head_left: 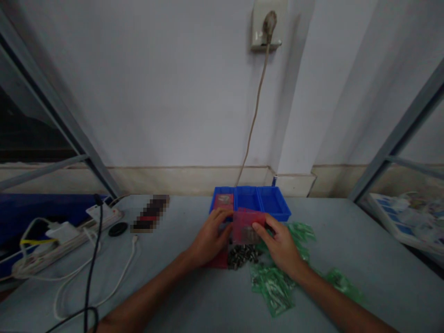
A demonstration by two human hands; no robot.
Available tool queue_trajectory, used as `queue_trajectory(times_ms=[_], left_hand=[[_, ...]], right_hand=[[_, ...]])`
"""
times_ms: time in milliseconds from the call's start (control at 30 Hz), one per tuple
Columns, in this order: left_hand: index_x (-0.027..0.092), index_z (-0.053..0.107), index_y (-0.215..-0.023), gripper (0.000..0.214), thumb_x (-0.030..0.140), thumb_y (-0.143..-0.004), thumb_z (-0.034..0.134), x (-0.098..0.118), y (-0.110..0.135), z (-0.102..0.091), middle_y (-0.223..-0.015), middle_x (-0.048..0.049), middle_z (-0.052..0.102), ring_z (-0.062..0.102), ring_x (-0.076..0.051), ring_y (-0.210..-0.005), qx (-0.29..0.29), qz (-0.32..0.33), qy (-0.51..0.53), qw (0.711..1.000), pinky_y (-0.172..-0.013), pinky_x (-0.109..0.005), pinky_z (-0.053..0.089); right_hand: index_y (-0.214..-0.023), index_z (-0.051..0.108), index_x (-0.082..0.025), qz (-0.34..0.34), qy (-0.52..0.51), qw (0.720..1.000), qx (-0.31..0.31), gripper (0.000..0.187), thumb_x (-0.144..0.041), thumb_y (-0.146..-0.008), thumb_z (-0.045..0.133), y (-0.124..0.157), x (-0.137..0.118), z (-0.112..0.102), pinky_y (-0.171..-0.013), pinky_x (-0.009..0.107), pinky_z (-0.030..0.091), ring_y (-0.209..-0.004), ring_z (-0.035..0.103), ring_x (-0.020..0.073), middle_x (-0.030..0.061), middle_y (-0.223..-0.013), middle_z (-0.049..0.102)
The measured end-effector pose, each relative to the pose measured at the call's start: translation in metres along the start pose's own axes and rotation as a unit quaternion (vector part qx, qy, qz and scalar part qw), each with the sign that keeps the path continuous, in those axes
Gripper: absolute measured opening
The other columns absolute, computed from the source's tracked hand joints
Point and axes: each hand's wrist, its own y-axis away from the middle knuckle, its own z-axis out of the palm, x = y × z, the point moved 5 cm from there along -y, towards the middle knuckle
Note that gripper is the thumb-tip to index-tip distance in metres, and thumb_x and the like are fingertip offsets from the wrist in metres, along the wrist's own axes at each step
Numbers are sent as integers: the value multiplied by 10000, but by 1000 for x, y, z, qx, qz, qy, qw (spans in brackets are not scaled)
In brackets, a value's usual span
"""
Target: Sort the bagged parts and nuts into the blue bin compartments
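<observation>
Between my two hands is a small red plastic bag (pixel 247 226) with something greyish inside its lower part. My left hand (pixel 212 238) pinches the bag's left edge, and my right hand (pixel 279 243) grips its right side with the thumb on the front. Below the bag lies a pile of small dark metal parts (pixel 239 257). Part of another red bag (pixel 218 261) lies flat under my left hand. Several green plastic bags (pixel 275 291) with metal pieces inside lie below and beside my right hand. Just behind stands a blue tray (pixel 274 203) with three compartments; its left one holds a red bag (pixel 225 200).
On the left lie a white power strip (pixel 69 245), white and black cables, a black ring (pixel 118 229) and a pixelated object (pixel 151 213). A white tray of clear bags (pixel 412 217) is at the far right. A plugged cord (pixel 256 104) hangs down the wall.
</observation>
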Motion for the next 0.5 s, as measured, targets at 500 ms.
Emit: queue_trajectory(times_ms=[500], left_hand=[[139,729,-911,393,516,-999,659,-4,10,17,-799,-14,664,559,-154,-717,-24,-116,135,984,-662,-250,416]], right_hand=[[-984,646,-229,49,-92,994,-14,240,-463,-1036,631,2,6,8,-769,294,479,-879,646,208,15,-943,700]])
